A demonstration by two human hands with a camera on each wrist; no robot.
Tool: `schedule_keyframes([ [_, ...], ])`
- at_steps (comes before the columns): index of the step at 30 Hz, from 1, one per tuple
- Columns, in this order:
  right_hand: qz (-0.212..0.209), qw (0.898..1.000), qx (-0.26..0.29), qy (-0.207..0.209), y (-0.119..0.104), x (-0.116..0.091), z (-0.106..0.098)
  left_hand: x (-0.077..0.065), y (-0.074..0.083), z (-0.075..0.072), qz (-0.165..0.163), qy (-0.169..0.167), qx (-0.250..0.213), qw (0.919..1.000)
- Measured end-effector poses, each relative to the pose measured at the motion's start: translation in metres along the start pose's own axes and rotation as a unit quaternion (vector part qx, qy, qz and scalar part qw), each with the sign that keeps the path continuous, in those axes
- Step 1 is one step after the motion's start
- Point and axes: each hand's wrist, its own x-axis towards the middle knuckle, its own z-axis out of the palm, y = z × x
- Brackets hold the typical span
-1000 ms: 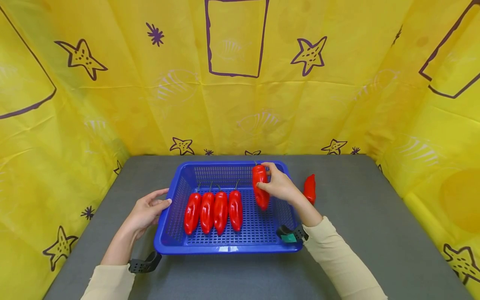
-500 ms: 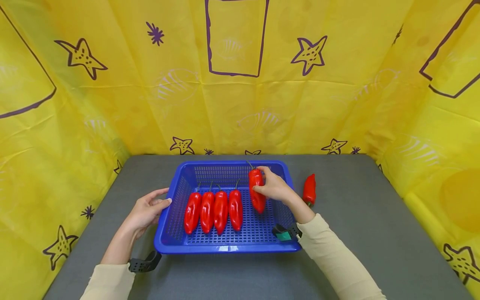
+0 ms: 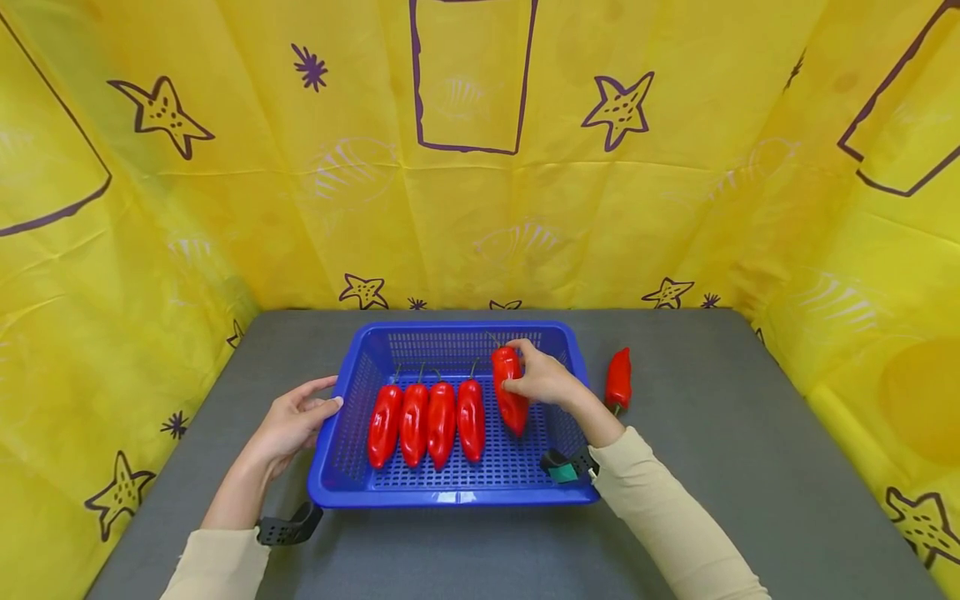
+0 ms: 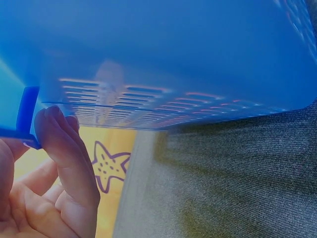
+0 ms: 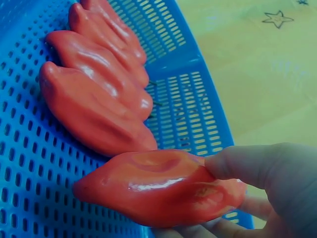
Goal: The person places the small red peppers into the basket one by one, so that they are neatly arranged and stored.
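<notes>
A blue plastic basket point(image 3: 457, 498) with slotted walls stands on the grey table. Its left rim is pinched by my left hand point(image 3: 296, 421), thumb on top and fingers point(image 4: 64, 148) beneath the edge. Inside, several red peppers point(image 3: 441, 425) with thin stems lie side by side in a row, tips toward me. My right hand point(image 3: 547, 379) holds another red pepper point(image 3: 512, 400) between thumb and fingers, over the basket's right part. In the right wrist view this held pepper point(image 5: 158, 191) lies right beside the nearest pepper of the row point(image 5: 94, 106).
Outside the basket to the right, one more red pepper point(image 3: 619, 379) lies on the grey table point(image 3: 720, 433), its stem toward me. A yellow curtain point(image 3: 480, 208) with starfish drawings rises behind the table and along both sides.
My right hand has moved left and slightly toward me with its pepper, closer to the row and lower in the basket. The left hand and the basket have stayed put.
</notes>
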Motion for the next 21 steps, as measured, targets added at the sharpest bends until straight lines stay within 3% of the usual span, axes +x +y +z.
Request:
schedule_keyframes([
  [6, 0.006, 0.999, -0.040, -0.015, 0.000, 0.001, 0.003, -0.001, 0.000, 0.000, -0.001, 0.001, 0.002, 1.0000],
  [21, 0.034, 0.997, -0.033, -0.054, -0.004, 0.004, 0.012, 0.000, 0.000, 0.000, 0.001, -0.003, -0.001, 1.0000],
])
